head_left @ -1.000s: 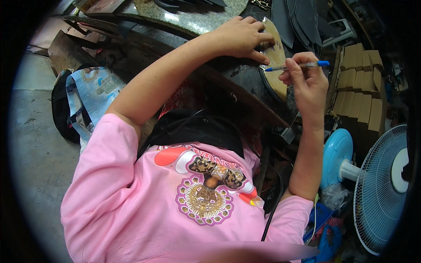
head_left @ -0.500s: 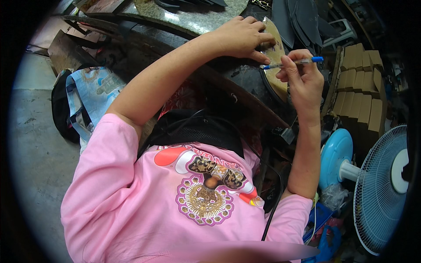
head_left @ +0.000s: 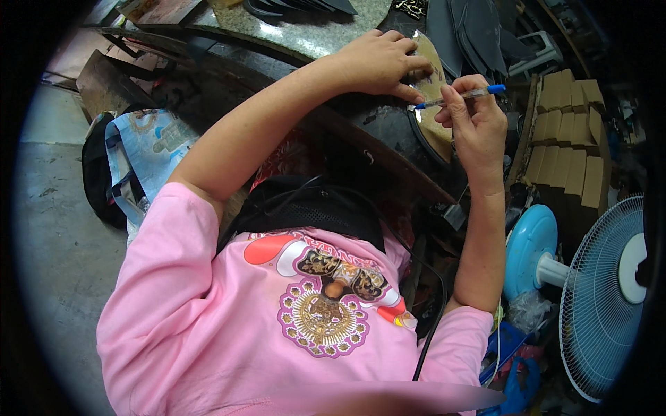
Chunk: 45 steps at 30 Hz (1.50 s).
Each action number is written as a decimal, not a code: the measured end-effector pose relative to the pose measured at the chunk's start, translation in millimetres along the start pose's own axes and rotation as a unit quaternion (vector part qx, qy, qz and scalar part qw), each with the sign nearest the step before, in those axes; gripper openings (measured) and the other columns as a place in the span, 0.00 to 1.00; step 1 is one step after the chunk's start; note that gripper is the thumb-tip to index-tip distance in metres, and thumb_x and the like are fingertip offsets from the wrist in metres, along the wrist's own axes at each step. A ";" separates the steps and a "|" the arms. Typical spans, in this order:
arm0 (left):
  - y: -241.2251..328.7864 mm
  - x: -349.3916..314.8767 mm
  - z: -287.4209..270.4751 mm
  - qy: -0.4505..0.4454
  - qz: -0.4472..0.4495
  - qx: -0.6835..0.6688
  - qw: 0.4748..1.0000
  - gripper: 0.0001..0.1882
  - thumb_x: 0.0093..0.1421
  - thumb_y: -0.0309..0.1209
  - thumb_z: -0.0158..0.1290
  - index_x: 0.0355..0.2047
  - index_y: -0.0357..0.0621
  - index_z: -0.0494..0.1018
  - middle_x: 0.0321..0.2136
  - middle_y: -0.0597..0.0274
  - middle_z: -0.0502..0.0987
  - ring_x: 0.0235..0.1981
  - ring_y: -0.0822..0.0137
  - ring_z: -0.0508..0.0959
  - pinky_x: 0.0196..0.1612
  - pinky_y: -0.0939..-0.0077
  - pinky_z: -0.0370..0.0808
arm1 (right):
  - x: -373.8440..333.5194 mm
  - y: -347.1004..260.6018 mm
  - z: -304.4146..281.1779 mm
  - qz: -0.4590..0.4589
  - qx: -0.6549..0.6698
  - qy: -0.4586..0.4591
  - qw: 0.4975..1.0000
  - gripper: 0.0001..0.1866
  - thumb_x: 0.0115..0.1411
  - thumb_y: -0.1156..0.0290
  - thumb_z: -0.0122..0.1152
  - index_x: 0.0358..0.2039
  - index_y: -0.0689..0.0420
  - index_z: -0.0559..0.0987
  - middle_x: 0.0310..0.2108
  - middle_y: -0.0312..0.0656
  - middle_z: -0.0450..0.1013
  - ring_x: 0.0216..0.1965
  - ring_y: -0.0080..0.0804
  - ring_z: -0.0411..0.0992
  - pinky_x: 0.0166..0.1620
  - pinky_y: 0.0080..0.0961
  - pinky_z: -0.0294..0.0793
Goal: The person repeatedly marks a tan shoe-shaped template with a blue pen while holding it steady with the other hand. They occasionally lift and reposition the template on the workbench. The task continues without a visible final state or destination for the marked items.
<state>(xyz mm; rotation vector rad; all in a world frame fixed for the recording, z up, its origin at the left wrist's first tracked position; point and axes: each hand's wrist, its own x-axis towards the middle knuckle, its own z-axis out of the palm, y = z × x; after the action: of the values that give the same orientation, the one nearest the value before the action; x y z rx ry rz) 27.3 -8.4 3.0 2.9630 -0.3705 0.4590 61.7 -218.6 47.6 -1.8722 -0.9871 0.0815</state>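
A tan, sole-shaped flat piece [head_left: 436,132] with small dark marks lies on a dark work surface, a dark rim showing beneath its lower edge. My left hand [head_left: 388,66] rests across its left side, fingers spread and pressing on it, the thumb pointing right. A clear pen [head_left: 476,93] with blue ends is pinched between the fingers and thumb of my right hand [head_left: 477,128]. The pen's tip points left, at the piece's left edge close to my left thumb. Whether the tip touches is too small to tell.
Dark grey cut sheets [head_left: 472,35] lie beyond the piece, and more dark strips rest on the speckled stone top [head_left: 326,31]. Stacked brown cardboard boxes [head_left: 565,132] stand to the right. Nearer are a blue-based fan [head_left: 603,298] and, at left, a light-blue printed bag [head_left: 149,142].
My right hand and the pen have shifted slightly left and up, with the tip moving a little left. The tan piece has moved slightly left; my left hand stays on it.
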 end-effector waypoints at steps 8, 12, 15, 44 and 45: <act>-11.4 3.3 -5.4 -0.056 0.024 0.011 0.998 0.33 0.62 0.59 0.53 0.65 0.65 0.68 0.63 0.50 0.68 0.61 0.46 0.69 0.64 0.54 0.66 | 1.0 13.1 13.8 -0.005 0.032 0.014 0.999 0.09 0.68 0.65 0.61 0.42 0.57 0.76 0.25 0.39 0.76 0.24 0.23 0.78 0.28 0.21 0.76; -11.5 3.4 -7.5 -0.067 0.029 0.012 0.997 0.36 0.61 0.59 0.55 0.67 0.66 0.66 0.65 0.49 0.66 0.62 0.45 0.69 0.64 0.54 0.66 | 5.9 20.0 11.0 0.027 0.046 -0.042 0.998 0.09 0.69 0.65 0.59 0.42 0.56 0.76 0.25 0.36 0.76 0.24 0.20 0.77 0.27 0.17 0.75; -9.9 2.5 -7.7 -0.058 0.019 0.000 0.998 0.35 0.60 0.58 0.57 0.66 0.67 0.67 0.64 0.48 0.68 0.62 0.45 0.68 0.64 0.54 0.67 | 12.6 23.8 4.9 0.104 0.160 -0.031 0.981 0.09 0.70 0.64 0.59 0.41 0.56 0.77 0.26 0.34 0.76 0.24 0.17 0.77 0.27 0.14 0.74; -12.7 -0.5 -4.1 0.024 -0.055 -0.142 0.988 0.57 0.43 0.55 0.70 0.68 0.40 0.59 0.50 0.39 0.76 0.53 0.43 0.75 0.55 0.58 0.73 | 51.5 42.6 27.6 0.060 0.102 -0.019 0.993 0.11 0.72 0.60 0.55 0.40 0.53 0.77 0.22 0.32 0.74 0.18 0.18 0.72 0.22 0.17 0.70; -12.9 -1.0 -3.5 0.031 -0.053 -0.141 0.988 0.57 0.43 0.55 0.70 0.68 0.40 0.59 0.51 0.39 0.76 0.54 0.43 0.75 0.55 0.58 0.73 | 51.2 44.6 29.6 0.014 0.044 -0.016 0.999 0.11 0.72 0.60 0.56 0.40 0.53 0.78 0.22 0.32 0.74 0.18 0.18 0.72 0.22 0.17 0.69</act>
<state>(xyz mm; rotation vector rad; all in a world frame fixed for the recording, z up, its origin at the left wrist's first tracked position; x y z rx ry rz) 28.7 4.8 5.0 2.6714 -0.2474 0.4442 109.0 -171.8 15.1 -1.8086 -0.9631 0.1691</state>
